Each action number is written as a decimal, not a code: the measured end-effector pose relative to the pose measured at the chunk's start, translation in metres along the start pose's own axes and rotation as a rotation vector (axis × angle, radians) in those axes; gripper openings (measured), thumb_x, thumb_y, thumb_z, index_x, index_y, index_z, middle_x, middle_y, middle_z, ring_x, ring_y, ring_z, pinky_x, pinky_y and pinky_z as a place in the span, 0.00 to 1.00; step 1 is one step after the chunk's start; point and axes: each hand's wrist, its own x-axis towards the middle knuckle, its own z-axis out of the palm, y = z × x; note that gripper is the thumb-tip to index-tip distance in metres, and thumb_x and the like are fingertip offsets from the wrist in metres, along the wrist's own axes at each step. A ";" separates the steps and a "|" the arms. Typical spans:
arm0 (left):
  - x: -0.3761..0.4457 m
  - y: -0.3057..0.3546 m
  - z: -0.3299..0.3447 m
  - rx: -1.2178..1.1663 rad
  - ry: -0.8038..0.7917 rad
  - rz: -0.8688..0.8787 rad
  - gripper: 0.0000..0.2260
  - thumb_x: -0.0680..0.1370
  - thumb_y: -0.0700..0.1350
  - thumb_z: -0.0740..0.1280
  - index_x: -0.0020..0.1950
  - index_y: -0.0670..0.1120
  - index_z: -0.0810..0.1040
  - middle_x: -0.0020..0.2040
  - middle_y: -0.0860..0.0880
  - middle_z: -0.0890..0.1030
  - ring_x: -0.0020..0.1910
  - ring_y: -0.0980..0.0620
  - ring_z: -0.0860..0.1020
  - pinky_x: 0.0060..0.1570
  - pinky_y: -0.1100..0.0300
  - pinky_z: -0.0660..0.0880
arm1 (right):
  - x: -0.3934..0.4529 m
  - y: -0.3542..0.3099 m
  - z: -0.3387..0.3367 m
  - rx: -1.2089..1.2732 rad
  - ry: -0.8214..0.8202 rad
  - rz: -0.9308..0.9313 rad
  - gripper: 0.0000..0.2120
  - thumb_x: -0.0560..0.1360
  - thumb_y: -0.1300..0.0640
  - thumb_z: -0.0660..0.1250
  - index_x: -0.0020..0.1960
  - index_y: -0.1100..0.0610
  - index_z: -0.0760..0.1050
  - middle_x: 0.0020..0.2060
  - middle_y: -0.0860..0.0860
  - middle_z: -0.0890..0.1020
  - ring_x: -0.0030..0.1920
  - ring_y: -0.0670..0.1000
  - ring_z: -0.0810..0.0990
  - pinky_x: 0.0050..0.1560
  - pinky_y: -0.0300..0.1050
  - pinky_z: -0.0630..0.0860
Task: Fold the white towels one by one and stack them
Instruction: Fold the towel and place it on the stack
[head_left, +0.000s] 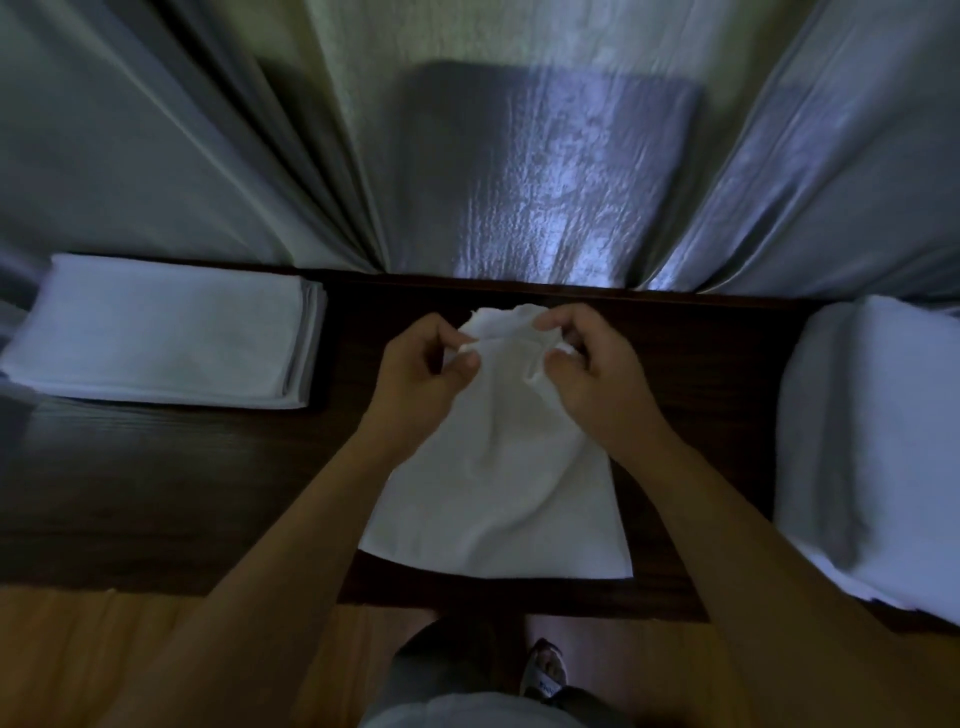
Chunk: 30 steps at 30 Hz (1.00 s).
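The scene was viewed steeply downward from head height, close over the worktop (156, 493), facing the far curtains (519, 182).

— What sort of place is this?
— A dim room in a home or guesthouse: pale curtains (156, 156) hang in long folds to a dark wooden table (156, 493), daylight glowing through the middle panel.
— What else points that way?
— A neat stack of folded white towels (161, 332) on the table, an orange wood-look floor (78, 649) below, and a sandalled foot (545, 670) on it.
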 end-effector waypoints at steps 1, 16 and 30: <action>-0.005 0.004 -0.003 0.061 -0.023 0.070 0.05 0.77 0.33 0.71 0.44 0.40 0.77 0.45 0.41 0.81 0.44 0.46 0.78 0.47 0.47 0.77 | -0.001 -0.007 0.003 -0.034 0.002 -0.028 0.11 0.76 0.61 0.67 0.56 0.49 0.79 0.31 0.41 0.75 0.31 0.42 0.74 0.36 0.34 0.72; -0.051 0.040 -0.021 0.247 0.018 0.256 0.11 0.75 0.39 0.75 0.46 0.55 0.79 0.60 0.51 0.77 0.59 0.59 0.77 0.54 0.66 0.74 | -0.013 -0.057 0.000 -0.074 -0.118 -0.191 0.04 0.73 0.57 0.77 0.46 0.50 0.84 0.49 0.48 0.79 0.45 0.39 0.77 0.45 0.31 0.69; -0.059 0.049 -0.020 0.004 -0.009 0.102 0.06 0.77 0.40 0.73 0.49 0.52 0.83 0.48 0.52 0.86 0.50 0.53 0.84 0.51 0.60 0.80 | -0.016 -0.061 0.012 0.144 -0.165 -0.120 0.09 0.75 0.65 0.74 0.49 0.51 0.85 0.42 0.41 0.86 0.44 0.40 0.83 0.46 0.35 0.77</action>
